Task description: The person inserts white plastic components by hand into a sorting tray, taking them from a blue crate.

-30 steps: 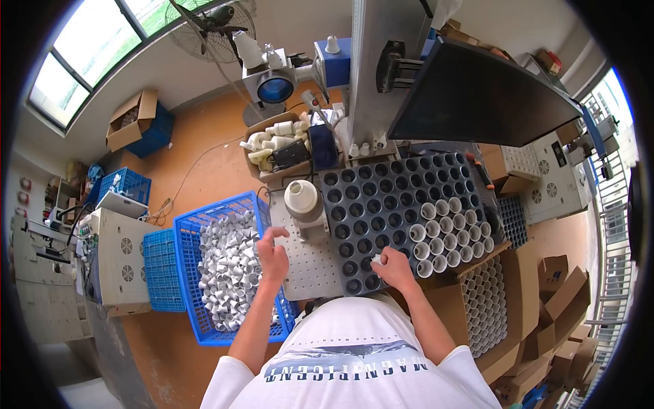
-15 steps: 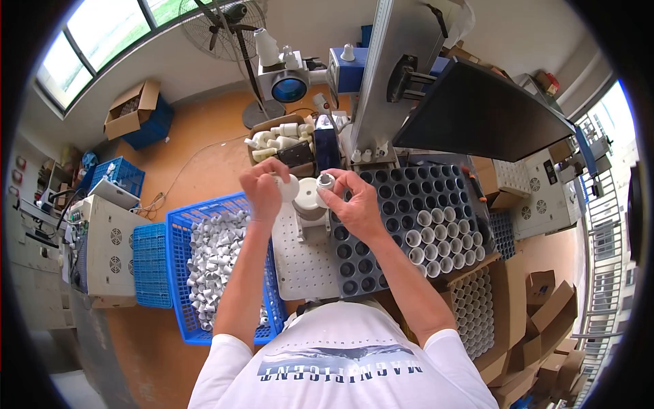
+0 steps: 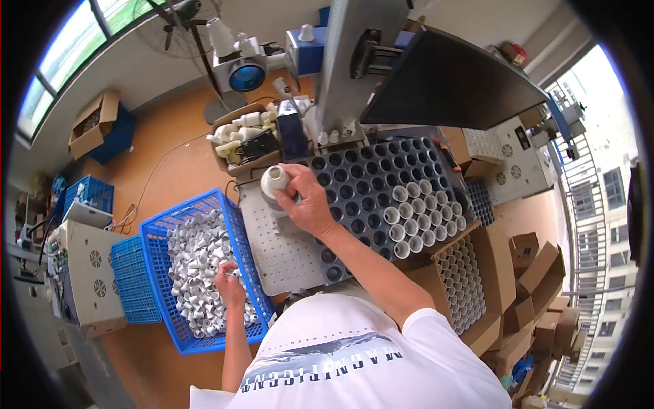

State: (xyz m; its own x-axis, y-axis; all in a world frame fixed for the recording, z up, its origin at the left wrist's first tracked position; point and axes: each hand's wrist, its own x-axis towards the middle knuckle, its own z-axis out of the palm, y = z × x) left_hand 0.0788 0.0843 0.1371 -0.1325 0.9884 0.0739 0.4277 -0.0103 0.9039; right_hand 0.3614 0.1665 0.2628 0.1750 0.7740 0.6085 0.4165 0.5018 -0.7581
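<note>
White plastic fills the grasp of the right hand (image 3: 310,203); its thumb and fingers close around the side of a tapered white plastic piece (image 3: 274,178) with an open round top, upright above a silvery metal plate dotted with holes (image 3: 279,258). Just right of those fingers spreads a black tray with rows of round wells (image 3: 368,170); its wells farther right of them hold upright white round cups (image 3: 415,226). Beyond the same fingertips sits an open brown cardboard box (image 3: 257,165), with cream-coloured plastic fittings (image 3: 246,129) inside. Left-hand fingers are bent over a blue openwork plastic basket (image 3: 240,245); below and left of them lies a jumbled heap of small white pieces (image 3: 194,273); whether the left hand (image 3: 230,286) grips one, I cannot tell.
</note>
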